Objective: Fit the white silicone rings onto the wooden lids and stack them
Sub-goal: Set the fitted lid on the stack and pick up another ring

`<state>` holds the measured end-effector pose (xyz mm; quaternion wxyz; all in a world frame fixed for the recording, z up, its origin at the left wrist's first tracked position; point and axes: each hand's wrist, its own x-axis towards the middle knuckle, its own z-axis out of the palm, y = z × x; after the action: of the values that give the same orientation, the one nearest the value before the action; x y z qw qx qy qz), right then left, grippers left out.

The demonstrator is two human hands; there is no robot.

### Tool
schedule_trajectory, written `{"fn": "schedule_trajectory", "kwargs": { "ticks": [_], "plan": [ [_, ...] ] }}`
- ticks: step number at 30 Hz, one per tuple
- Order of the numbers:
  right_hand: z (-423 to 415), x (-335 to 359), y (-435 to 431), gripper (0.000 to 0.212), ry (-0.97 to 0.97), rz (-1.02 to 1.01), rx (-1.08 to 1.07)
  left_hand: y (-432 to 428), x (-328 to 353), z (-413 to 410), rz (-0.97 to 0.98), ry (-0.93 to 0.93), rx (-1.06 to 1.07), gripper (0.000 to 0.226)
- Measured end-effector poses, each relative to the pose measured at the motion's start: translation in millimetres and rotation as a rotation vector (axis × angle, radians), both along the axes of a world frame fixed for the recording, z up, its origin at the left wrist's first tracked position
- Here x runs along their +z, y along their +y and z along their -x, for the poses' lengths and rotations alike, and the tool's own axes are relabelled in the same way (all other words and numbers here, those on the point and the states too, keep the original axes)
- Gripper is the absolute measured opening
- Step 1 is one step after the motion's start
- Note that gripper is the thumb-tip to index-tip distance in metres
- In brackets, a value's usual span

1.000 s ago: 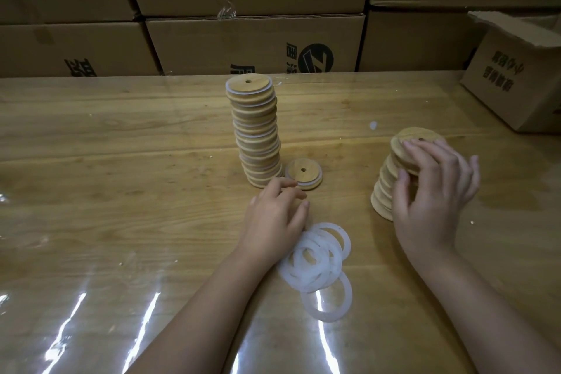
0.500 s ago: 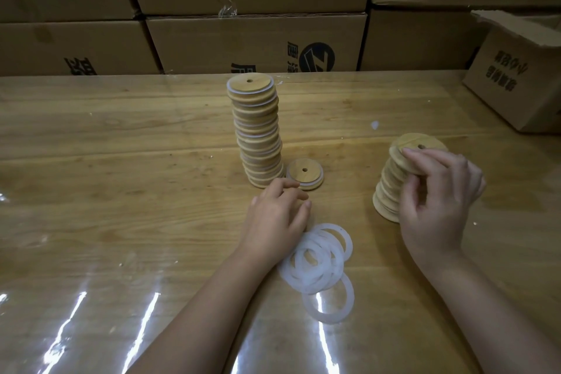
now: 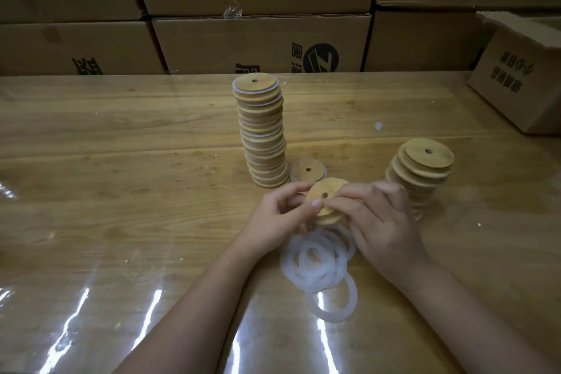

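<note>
Wooden lid (image 3: pixel 332 187), bare, tilted: pinched at its rim by left hand (image 3: pixel 273 222) and right hand (image 3: pixel 385 231) together, clear of the table. White silicone rings (image 3: pixel 334 270): loose heap directly beneath, left hand nearer. Finished stack (image 3: pixel 264 136): beyond, upright

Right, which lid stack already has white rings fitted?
The tall middle stack: white rims show between its lids. The shorter right stack is bare wood.

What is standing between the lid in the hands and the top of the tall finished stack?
Nothing visible blocks it. Only a single lid lies low on the table between the held lid and the tall stack, whose top is free.
</note>
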<state>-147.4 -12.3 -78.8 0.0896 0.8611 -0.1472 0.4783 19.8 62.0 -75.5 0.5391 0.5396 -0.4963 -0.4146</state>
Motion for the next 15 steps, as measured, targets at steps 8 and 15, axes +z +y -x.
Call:
{"fn": "schedule_trajectory", "kwargs": {
  "ticks": [8, 15],
  "plan": [
    [1, -2, -2, 0.024, 0.13, -0.483, 0.049, -8, -3, -12, 0.042, 0.265, 0.258, 0.034],
    [-3, -11, -1, 0.027, 0.506, -0.747, 0.266, -10, -6, -10, 0.068, 0.274, 0.271, 0.017]
  ]
}}
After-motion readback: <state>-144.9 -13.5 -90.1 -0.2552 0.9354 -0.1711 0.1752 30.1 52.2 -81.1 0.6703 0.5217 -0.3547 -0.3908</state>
